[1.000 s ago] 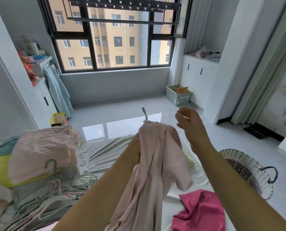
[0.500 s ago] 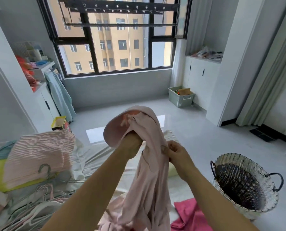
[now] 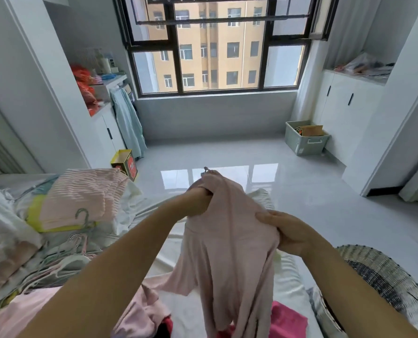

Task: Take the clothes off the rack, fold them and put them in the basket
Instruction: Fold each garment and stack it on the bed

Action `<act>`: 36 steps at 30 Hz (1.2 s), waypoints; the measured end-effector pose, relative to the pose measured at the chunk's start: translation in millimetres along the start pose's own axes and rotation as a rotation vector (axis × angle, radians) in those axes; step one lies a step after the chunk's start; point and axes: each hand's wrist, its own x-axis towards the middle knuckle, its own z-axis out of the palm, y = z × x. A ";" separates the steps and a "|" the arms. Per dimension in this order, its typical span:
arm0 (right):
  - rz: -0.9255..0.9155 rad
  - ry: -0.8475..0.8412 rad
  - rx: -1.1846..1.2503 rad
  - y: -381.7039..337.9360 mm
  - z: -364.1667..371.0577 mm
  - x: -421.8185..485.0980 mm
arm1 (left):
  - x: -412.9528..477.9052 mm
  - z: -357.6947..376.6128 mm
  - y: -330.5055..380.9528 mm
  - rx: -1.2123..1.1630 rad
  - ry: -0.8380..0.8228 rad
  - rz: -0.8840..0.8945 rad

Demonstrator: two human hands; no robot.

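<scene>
My left hand (image 3: 198, 198) grips the pale pink garment (image 3: 229, 247) high; right hand (image 3: 288, 232) pinches its shoulder; basket (image 3: 383, 284) near right forearm.

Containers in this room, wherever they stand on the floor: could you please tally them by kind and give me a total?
Wicker laundry basket: 1
Pale green plastic storage bin: 1
Yellow and red carton: 1
Total: 3
</scene>
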 end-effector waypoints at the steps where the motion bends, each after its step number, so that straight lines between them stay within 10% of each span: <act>1: -0.042 -0.012 0.061 -6.5 -6.1 -3.1 | -1.8 -3.6 8.0 -0.065 -0.047 -0.061; 5: -0.142 -0.077 0.152 -23.2 -7.8 -5.8 | -16.1 1.8 -29.5 -0.443 -0.057 -0.064; 10: -0.144 0.041 0.030 -26.5 13.4 -1.9 | -46.4 38.2 -100.8 -0.051 -0.400 -0.214; 15: -0.191 0.238 -0.016 -40.6 11.9 -8.0 | -21.4 -5.4 -79.0 -0.279 0.072 -0.021; 19: -0.288 0.208 -0.094 -62.3 24.9 -6.4 | -24.0 5.1 -93.8 -0.120 -0.153 -0.074; 30: -0.114 0.315 -0.725 -50.3 -7.7 3.3 | 19.8 -75.1 27.0 -0.103 0.037 0.349; 36: -0.214 0.479 -0.185 -5.0 -2.0 45.9 | 15.0 -62.5 67.2 -0.073 -0.035 0.395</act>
